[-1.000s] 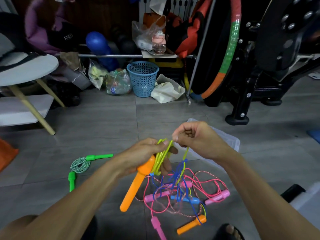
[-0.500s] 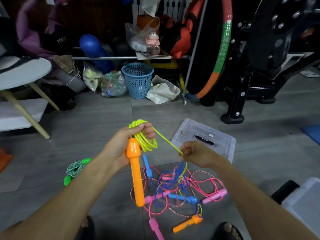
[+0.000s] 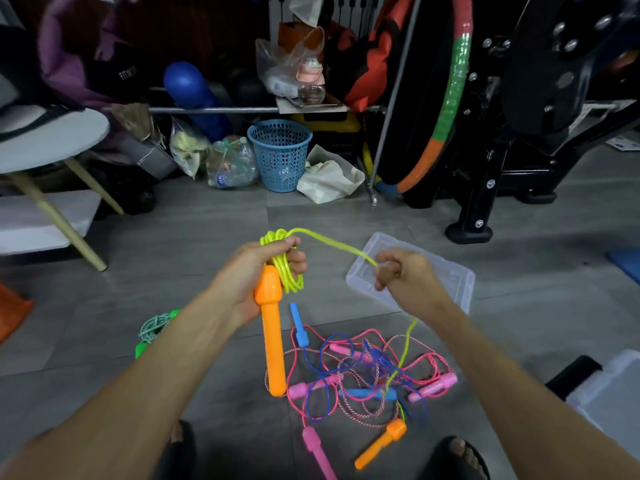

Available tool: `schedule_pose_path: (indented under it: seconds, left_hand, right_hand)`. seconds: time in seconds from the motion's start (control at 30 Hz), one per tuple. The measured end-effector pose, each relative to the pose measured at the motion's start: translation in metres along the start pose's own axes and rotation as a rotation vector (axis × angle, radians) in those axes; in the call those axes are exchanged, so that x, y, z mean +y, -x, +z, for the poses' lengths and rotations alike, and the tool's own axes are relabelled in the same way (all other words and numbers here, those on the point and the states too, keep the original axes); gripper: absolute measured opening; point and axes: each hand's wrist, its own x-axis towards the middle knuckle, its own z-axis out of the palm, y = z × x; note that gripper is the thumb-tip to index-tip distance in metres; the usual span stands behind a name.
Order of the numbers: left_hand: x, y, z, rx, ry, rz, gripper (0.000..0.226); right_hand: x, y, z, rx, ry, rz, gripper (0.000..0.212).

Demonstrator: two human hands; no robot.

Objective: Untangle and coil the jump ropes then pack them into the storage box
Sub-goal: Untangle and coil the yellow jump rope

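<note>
Neon-yellow plastic cord [image 3: 282, 261] is wound in several loops through the curled fingers of the left hand [image 3: 256, 271], whose thumb is pressed over the top of the coil; the thick head of an orange handle [image 3: 272, 327] is gripped in the same palm, its smooth tapered shaft hanging downward. A single strand is stretched from the coil to the right hand [image 3: 403, 275], where it is pinched between thumb and bent fingers, the knuckles turned toward the camera. Both forearms are extended forward, with the right hand held in front of a clear, ribbed storage box [image 3: 450, 278] lying on the grey tiled floor [image 3: 207, 233]. From the pinch the yellow cord is dropped into a tangle [image 3: 363, 372] of glossy blue cord and twisted pink-and-white cord on the floor, among which pink handles, blue handles and a second orange handle [image 3: 381, 446] are scattered. A green-handled rope [image 3: 152, 329], partly hidden by the left forearm, is seen coiled on the floor.
</note>
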Motion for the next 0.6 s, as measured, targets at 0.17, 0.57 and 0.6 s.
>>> schedule_pose_path:
  seconds: [0.17,0.57,0.6]
  left_hand:
    - [-0.009,-0.002,0.008,0.025,-0.090,0.026,0.011]
    - [-0.037,-0.006,0.019,-0.019,-0.425,0.019,0.013]
    - [-0.037,-0.004,0.021,-0.072,-0.373,-0.016,0.015]
  right_hand:
    - [-0.015,0.016,0.015,-0.146,0.571,-0.269,0.017]
    - [-0.053,0.032,0.016,-0.412,-0.171,-0.265,0.008]
    - [-0.050,0.029,0.015,-0.395,-0.215,-0.252,0.010]
